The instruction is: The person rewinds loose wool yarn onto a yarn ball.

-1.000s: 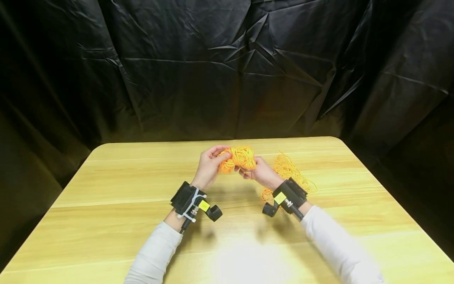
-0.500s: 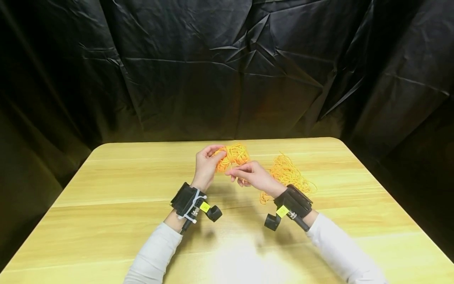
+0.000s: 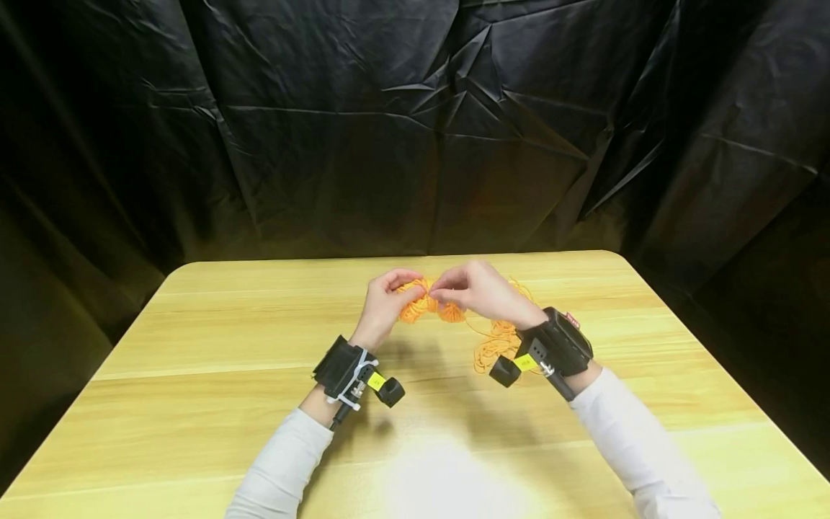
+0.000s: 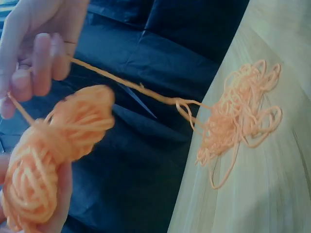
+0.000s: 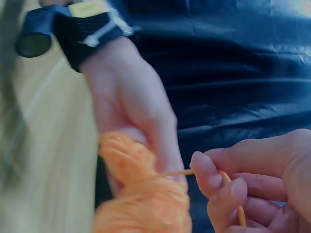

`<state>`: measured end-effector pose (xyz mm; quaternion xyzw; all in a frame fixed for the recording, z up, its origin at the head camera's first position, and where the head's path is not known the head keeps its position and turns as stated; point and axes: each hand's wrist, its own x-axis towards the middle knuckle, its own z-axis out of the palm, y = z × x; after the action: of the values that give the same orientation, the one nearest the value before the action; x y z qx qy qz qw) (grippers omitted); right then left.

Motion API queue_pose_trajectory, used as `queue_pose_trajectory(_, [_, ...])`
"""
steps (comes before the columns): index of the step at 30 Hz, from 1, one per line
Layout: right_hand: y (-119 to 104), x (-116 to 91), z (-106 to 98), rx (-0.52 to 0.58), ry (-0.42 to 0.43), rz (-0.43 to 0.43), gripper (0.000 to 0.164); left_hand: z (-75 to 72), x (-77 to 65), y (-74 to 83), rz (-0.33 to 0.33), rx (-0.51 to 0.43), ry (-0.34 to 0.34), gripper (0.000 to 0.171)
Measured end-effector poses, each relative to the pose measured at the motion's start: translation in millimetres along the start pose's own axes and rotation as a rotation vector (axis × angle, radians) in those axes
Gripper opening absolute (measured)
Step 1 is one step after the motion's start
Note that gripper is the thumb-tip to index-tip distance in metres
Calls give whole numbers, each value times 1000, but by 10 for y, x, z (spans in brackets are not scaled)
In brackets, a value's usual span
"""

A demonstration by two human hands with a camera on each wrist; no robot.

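Note:
My left hand [image 3: 382, 306] grips a bundle of orange cord [image 4: 34, 179], wound into two lobes with wraps round its narrow middle. Thumb and fingers hold it by its left end, above the table. My right hand [image 3: 483, 292] is close beside the bundle and pinches a single strand [image 5: 182, 173] that comes off the wrapped middle. In the right wrist view that strand runs on through the right fingers [image 5: 228, 189]. From the right hand the cord [image 4: 121, 81] stretches down to a loose tangled pile [image 4: 238, 107] on the table.
The wooden table [image 3: 194, 432] spreads out below both hands. Behind its far edge hangs a black curtain [image 3: 337, 180]. In the head view the right wrist strap [image 3: 558, 342] partly covers the cord pile [image 3: 498, 346].
My right hand has come from under the bundle, out toward me, and then up over its right side with the strand. The left hand keeps its hold, shifting slightly.

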<state>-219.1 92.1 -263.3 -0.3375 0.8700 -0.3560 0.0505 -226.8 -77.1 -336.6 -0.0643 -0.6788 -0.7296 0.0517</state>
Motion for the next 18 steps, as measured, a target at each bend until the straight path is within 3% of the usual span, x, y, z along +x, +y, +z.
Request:
queue_pose_trajectory(6, [104,97,-149,227,-32,5,21,-14,-20,-18,14,36,-180,24])
queue_pose_trajectory(11, [270,130,-148,408,47,68,26,-14,-36,-6,28,-18,-290,25])
queue_pose_trajectory(14, [413,146,-55,527,118,103,30,-5,-49,27,18,-91,-300,26])
queue_pose_trajectory(18, [601,130,160,745,188,215,28,15,-46,65,-2,-191,-216,26])
